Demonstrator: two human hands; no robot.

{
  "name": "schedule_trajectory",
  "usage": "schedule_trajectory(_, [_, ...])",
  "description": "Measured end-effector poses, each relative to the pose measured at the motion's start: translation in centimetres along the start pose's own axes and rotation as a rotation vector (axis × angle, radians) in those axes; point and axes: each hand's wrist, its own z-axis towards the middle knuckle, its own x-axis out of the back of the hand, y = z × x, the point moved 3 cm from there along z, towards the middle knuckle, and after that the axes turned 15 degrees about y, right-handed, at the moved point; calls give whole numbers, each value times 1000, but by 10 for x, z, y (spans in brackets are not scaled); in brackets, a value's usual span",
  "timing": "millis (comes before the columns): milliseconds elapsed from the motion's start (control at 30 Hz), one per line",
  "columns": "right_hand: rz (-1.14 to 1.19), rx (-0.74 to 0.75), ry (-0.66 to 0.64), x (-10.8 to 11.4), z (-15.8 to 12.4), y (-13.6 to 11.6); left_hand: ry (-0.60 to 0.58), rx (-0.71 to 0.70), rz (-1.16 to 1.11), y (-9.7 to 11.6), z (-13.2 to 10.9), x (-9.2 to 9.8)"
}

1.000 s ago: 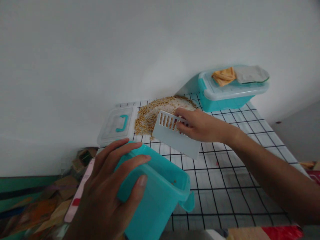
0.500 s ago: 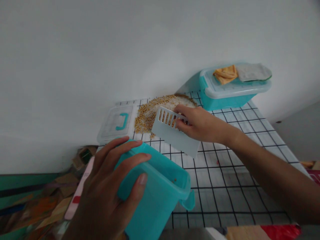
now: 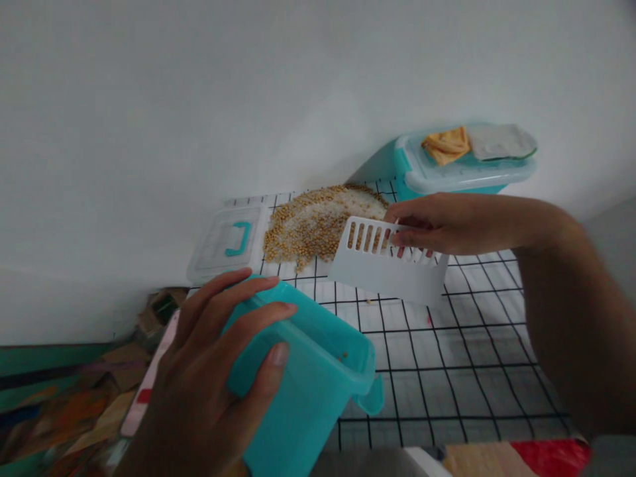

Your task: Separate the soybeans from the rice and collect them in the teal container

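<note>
My left hand [image 3: 223,358] grips the near-left rim of a turquoise plastic box [image 3: 293,391], its fingers over the edge. The box is lidless and tilted, and a few yellow grains lie inside. My right hand [image 3: 427,225] is closed on the slotted upper edge of a flat white plastic scraper [image 3: 387,275], which stands tilted just above or on the grid-patterned tabletop. Left of and behind the scraper spreads a pile of yellow beans mixed with white grains [image 3: 318,222]. A clear lid with a turquoise handle [image 3: 216,245] lies left of the pile.
A second turquoise box with a clear lid [image 3: 462,177] stands at the back right, a yellow cloth [image 3: 446,146] and a grey cloth [image 3: 501,142] on top. The wall [image 3: 298,86] rises behind the table [image 3: 477,351]. Cardboard and clutter [image 3: 94,404] fill the lower left.
My right hand has moved the scraper to the right, away from the pile, and my wrist is now more bent. My left hand and the box have barely moved.
</note>
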Motion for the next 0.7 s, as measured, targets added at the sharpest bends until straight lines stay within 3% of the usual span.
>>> schedule_trajectory(367, [-76, 3, -21, -34, 24, 15, -5, 27, 21, 12, 3, -2])
schedule_trajectory(700, [-19, 70, -42, -51, 23, -16, 5, 23, 34, 21, 3, -5])
